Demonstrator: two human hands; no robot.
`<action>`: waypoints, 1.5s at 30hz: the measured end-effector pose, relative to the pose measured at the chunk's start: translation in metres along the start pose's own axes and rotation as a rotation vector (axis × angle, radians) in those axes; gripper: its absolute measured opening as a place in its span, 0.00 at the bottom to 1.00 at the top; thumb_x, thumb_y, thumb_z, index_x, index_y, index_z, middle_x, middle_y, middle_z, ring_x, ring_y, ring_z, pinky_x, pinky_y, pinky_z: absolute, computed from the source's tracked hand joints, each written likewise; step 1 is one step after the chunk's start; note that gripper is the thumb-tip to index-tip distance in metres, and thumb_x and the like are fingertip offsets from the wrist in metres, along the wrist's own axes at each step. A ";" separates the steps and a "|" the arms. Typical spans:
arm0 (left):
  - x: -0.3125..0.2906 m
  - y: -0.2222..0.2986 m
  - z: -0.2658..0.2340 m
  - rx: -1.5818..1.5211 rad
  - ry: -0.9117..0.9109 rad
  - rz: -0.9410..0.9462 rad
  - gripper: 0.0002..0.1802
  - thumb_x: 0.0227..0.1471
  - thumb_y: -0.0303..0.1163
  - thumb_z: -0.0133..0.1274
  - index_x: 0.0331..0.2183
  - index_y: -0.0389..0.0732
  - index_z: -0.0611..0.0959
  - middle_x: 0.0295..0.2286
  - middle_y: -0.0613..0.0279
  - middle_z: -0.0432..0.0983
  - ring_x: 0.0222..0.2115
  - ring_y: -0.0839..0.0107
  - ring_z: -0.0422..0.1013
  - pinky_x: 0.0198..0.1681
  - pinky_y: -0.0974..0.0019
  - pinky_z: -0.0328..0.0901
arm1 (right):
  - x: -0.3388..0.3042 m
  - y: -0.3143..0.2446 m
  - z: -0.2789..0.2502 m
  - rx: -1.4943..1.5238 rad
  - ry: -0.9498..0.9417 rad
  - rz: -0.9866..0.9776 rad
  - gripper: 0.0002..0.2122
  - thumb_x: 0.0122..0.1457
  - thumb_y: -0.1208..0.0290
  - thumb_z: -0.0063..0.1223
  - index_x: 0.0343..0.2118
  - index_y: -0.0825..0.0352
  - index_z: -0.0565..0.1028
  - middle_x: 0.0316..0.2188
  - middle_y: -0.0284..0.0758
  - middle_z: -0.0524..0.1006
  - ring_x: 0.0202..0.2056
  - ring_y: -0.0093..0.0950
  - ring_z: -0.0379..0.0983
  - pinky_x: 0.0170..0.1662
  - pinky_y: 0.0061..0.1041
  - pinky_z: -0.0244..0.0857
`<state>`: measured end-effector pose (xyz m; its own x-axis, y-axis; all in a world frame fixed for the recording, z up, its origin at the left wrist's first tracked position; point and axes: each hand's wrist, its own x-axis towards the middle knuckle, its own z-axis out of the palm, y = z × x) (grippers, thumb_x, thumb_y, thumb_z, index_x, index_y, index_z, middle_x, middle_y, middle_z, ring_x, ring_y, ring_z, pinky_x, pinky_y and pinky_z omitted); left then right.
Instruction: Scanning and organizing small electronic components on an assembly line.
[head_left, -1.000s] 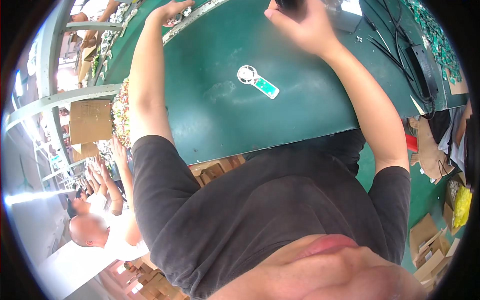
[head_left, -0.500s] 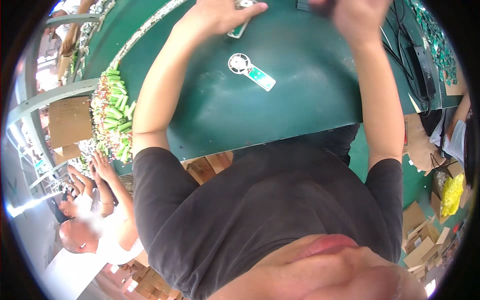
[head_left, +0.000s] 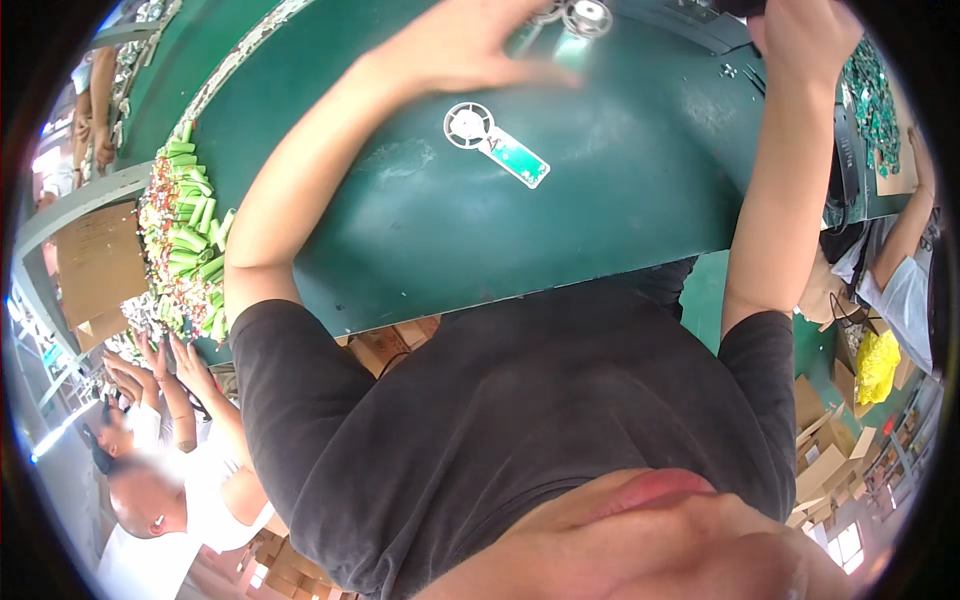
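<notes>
On the green tabletop before me lies a white part with a round spoked head and a green circuit board in its handle (head_left: 520,163). Beyond it, at the top edge, a second round-headed part (head_left: 585,20) lies by the fingers of my left hand (head_left: 480,45). A third such part shows partly beneath those fingers. My left thumb is stretched out and smeared by motion, apart from the fingers, which the top edge partly cuts off. My right hand (head_left: 808,40), at the far right, is closed round a dark object, mostly out of view.
Green tubes (head_left: 190,235) and small mixed bits are heaped along the left. A pile of small green pieces (head_left: 872,110) and a black adapter with cables (head_left: 843,160) are at the right. Co-workers sit to the left; another person's arm (head_left: 905,235) shows at the right.
My right hand has moved right, off the middle of the far edge. My left hand has shifted right with its thumb spread, and two round-headed parts now show by it. The near part stays lying.
</notes>
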<state>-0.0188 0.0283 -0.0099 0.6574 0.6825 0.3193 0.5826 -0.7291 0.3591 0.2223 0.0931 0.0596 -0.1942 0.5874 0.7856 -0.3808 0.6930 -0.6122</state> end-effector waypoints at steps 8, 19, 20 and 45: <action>0.001 0.021 0.007 -0.122 0.243 0.137 0.33 0.41 0.47 0.72 0.45 0.40 0.81 0.52 0.46 0.67 0.53 0.47 0.63 0.58 0.46 0.60 | -0.035 0.010 0.019 0.224 -0.064 0.085 0.22 0.64 0.82 0.46 0.61 0.66 0.60 0.19 0.30 0.65 0.12 0.23 0.62 0.18 0.24 0.61; 0.005 0.025 0.021 0.093 0.162 0.193 0.20 0.38 0.42 0.71 0.36 0.45 0.90 0.56 0.50 0.70 0.56 0.49 0.64 0.60 0.37 0.59 | -0.045 0.021 0.026 0.218 -0.150 -0.012 0.23 0.62 0.85 0.46 0.59 0.67 0.58 0.18 0.32 0.66 0.12 0.22 0.62 0.18 0.23 0.61; 0.005 0.024 0.023 0.090 0.161 0.193 0.20 0.38 0.42 0.71 0.36 0.45 0.90 0.56 0.50 0.70 0.56 0.49 0.64 0.60 0.37 0.59 | -0.046 0.021 0.025 0.208 -0.152 -0.025 0.23 0.62 0.85 0.46 0.59 0.67 0.58 0.18 0.32 0.67 0.12 0.22 0.62 0.18 0.23 0.61; 0.014 0.027 -0.010 -0.072 0.268 0.033 0.20 0.35 0.46 0.72 0.33 0.51 0.87 0.46 0.58 0.76 0.51 0.56 0.70 0.59 0.31 0.58 | -0.012 -0.010 0.020 0.201 -0.013 0.098 0.27 0.60 0.83 0.51 0.60 0.68 0.54 0.17 0.32 0.67 0.12 0.22 0.64 0.17 0.22 0.62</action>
<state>0.0012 0.0182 0.0128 0.5201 0.6541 0.5493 0.5211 -0.7525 0.4027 0.2101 0.0705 0.0586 -0.2505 0.6418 0.7248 -0.5313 0.5347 -0.6571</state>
